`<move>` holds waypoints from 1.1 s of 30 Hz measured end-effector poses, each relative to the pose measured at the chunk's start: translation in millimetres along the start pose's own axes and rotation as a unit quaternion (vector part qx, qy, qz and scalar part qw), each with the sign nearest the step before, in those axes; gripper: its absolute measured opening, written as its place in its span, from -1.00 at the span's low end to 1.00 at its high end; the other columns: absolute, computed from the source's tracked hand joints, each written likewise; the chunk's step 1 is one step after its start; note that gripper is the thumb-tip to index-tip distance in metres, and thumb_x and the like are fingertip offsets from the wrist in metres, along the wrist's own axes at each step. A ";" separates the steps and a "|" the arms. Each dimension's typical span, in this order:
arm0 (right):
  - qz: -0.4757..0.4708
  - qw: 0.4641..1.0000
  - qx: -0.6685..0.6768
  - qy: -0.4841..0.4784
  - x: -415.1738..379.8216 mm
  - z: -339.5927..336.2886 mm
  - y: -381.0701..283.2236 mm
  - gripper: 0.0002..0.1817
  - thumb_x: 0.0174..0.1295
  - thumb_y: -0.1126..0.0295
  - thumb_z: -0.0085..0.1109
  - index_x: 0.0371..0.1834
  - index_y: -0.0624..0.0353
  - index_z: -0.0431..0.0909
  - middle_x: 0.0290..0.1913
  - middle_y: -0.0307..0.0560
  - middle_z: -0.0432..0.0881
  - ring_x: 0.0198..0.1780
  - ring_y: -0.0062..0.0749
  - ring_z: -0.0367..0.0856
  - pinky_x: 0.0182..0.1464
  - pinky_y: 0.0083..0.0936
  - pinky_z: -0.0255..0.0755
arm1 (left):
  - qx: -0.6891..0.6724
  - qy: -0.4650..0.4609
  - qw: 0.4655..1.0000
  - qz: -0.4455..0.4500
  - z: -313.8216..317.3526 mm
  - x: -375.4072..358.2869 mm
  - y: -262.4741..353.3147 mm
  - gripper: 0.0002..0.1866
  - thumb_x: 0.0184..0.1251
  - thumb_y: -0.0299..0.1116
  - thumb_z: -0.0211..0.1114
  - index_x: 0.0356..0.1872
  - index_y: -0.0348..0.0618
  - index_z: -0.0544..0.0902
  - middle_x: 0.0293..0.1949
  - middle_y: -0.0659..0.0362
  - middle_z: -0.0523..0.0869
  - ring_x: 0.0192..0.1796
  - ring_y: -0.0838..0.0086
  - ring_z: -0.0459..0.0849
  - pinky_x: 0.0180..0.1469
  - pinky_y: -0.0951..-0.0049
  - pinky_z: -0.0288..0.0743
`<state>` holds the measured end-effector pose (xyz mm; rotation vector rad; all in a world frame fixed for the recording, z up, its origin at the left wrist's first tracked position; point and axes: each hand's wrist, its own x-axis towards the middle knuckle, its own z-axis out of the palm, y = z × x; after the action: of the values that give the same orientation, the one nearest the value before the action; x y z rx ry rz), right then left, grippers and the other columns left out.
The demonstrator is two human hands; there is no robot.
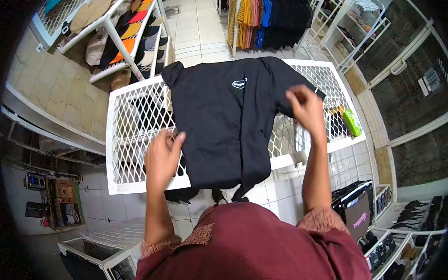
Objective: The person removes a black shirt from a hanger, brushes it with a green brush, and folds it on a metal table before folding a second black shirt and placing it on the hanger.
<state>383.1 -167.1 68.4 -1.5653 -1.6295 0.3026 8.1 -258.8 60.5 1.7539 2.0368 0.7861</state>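
A black garment with a small white logo near its top lies across a white mesh table. Its left part is folded in along that side, while a sleeve extends toward the upper right. My left hand is just beside the garment's left edge, fingers curled with thumb and index apart, and nothing shows between them. Over the right sleeve, my right hand has its thumb and fingertips close together. Whether it pinches any cloth is too small to tell.
A green packet lies at the table's right end. Shelves of caps stand at the upper left. Hanging shirts are beyond the table, glass doors to the right. Folded dark clothes sit at the lower right.
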 end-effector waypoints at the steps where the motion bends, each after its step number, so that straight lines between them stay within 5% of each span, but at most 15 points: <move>1: 0.039 0.999 0.005 -0.003 -24.8 -0.4 7.7 -0.71 0.33 0.20 0.39 -0.22 0.25 0.75 -0.40 0.07 0.77 -0.35 -0.13 0.79 -0.24 -0.34 0.59 | -0.002 -0.007 1.000 -0.026 4.7 -22.9 -2.9 -0.59 0.45 -0.01 0.35 -0.22 -0.24 0.66 -0.47 0.03 0.62 -0.37 0.08 0.64 -0.26 0.08 0.45; 3: 0.109 0.993 -0.021 -0.028 -62.7 3.8 6.5 -0.70 0.31 0.18 0.41 -0.29 0.26 0.74 -0.44 0.05 0.75 -0.41 -0.16 0.76 -0.28 -0.33 0.56 | -0.017 0.018 0.998 -0.053 12.0 -56.7 -1.4 -0.67 0.40 -0.13 0.43 -0.30 -0.22 0.64 -0.46 0.09 0.62 -0.40 0.16 0.63 -0.28 0.14 0.44; 8: 0.098 0.993 -0.054 -0.034 -85.1 30.4 -2.8 -0.62 0.26 0.07 0.44 -0.43 0.21 0.74 -0.46 -0.01 0.75 -0.40 -0.12 0.74 -0.21 -0.21 0.49 | -0.043 0.063 0.996 -0.042 20.7 -83.0 10.8 -0.71 0.33 -0.19 0.51 -0.25 -0.23 0.68 -0.40 0.14 0.61 -0.45 0.36 0.53 -0.29 0.31 0.43; 13: 0.035 0.991 -0.125 -0.027 -81.4 49.1 0.7 -0.66 0.26 0.08 0.39 -0.39 0.16 0.75 -0.36 -0.01 0.76 -0.31 -0.09 0.73 -0.16 -0.14 0.39 | 0.027 0.099 0.995 -0.013 31.1 -84.6 6.1 -0.73 0.33 -0.21 0.50 -0.27 -0.22 0.68 -0.37 0.14 0.61 -0.46 0.33 0.52 -0.29 0.28 0.45; 16: 0.019 0.992 -0.127 -0.012 -81.9 52.9 5.7 -0.69 0.28 0.14 0.37 -0.40 0.19 0.72 -0.30 0.03 0.75 -0.25 -0.03 0.72 -0.12 -0.13 0.42 | 0.021 0.057 0.998 -0.033 33.1 -86.1 6.3 -0.78 0.47 -0.24 0.34 -0.20 -0.21 0.65 -0.34 0.04 0.66 -0.27 0.09 0.69 -0.23 0.07 0.47; 19: 0.034 0.999 -0.034 -0.006 -79.3 51.0 0.6 -0.68 0.39 0.16 0.28 -0.28 0.26 0.67 -0.36 0.10 0.71 -0.23 0.03 0.71 -0.02 -0.17 0.43 | -0.019 0.097 0.995 -0.031 43.5 -87.4 2.0 -0.79 0.55 -0.27 0.24 -0.17 -0.23 0.59 -0.33 -0.02 0.68 -0.26 0.00 0.68 -0.22 0.04 0.47; 21: 0.139 0.983 0.122 0.019 -76.4 46.0 -5.2 -0.66 0.53 0.17 0.12 -0.13 0.30 0.57 -0.32 0.10 0.68 -0.17 -0.07 0.69 0.08 -0.28 0.43 | -0.034 0.134 0.990 0.003 47.8 -87.4 1.4 -0.82 0.63 -0.31 0.12 -0.12 -0.24 0.49 -0.33 -0.11 0.68 -0.29 -0.09 0.66 -0.25 0.02 0.43; 23: 0.194 0.904 0.381 0.014 -64.4 76.9 63.5 -0.65 0.62 0.17 -0.01 -0.02 0.30 0.55 -0.11 -0.01 0.64 -0.03 -0.42 0.53 0.12 -0.40 0.42 | -0.127 0.150 0.978 -0.070 44.2 -85.8 9.1 -0.83 0.67 -0.32 0.07 -0.08 -0.24 0.44 -0.40 -0.16 0.63 -0.37 -0.10 0.63 -0.31 0.03 0.37; 25: 0.186 0.922 0.338 -0.022 -56.9 48.2 51.8 -0.66 0.62 0.17 0.01 -0.01 0.27 0.56 -0.10 -0.03 0.64 -0.01 -0.44 0.52 0.12 -0.41 0.41 | -0.123 0.170 0.977 -0.047 47.8 -84.4 1.8 -0.82 0.70 -0.32 0.02 -0.08 -0.24 0.40 -0.47 -0.18 0.58 -0.44 -0.11 0.58 -0.35 0.05 0.32; 27: 0.068 0.976 0.203 0.031 -40.4 13.1 65.1 -0.67 0.58 0.15 0.09 -0.02 0.25 0.58 -0.20 -0.09 0.65 -0.11 -0.46 0.55 0.02 -0.39 0.45 | -0.117 0.231 0.966 -0.022 48.8 -81.7 -5.3 -0.79 0.71 -0.29 0.01 -0.07 -0.25 0.42 -0.49 -0.18 0.56 -0.45 -0.08 0.57 -0.34 0.04 0.32; 29: 0.112 0.989 0.078 0.051 -28.9 -37.4 42.9 -0.67 0.50 0.13 0.21 -0.03 0.22 0.59 -0.32 -0.09 0.66 -0.27 -0.35 0.60 -0.11 -0.30 0.49 | -0.115 0.255 0.960 -0.009 41.8 -81.1 -5.7 -0.76 0.71 -0.25 0.00 -0.06 -0.26 0.44 -0.44 -0.19 0.60 -0.41 -0.13 0.59 -0.29 0.01 0.37; 31: 0.138 0.985 -0.073 0.079 -25.2 -64.5 12.4 -0.65 0.41 0.12 0.30 -0.04 0.20 0.59 -0.41 -0.03 0.65 -0.40 -0.12 0.63 -0.21 -0.20 0.50 | -0.113 0.201 0.972 -0.047 34.1 -86.1 -2.4 -0.79 0.71 -0.30 0.01 -0.05 -0.27 0.45 -0.36 -0.10 0.63 -0.40 0.17 0.54 -0.24 0.18 0.43; 33: 0.146 0.976 -0.135 0.092 -29.8 -64.5 7.4 -0.67 0.39 0.13 0.29 -0.05 0.18 0.60 -0.31 0.09 0.67 -0.28 0.06 0.66 -0.16 -0.13 0.51 | -0.093 0.166 0.981 -0.047 35.9 -90.0 -4.6 -0.78 0.69 -0.28 0.05 -0.05 -0.26 0.45 -0.44 -0.10 0.60 -0.42 0.07 0.57 -0.27 0.11 0.41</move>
<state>429.3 -216.3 91.8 -1.9827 -1.3375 0.0857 41.7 -340.6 20.5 1.4914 2.1490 1.2648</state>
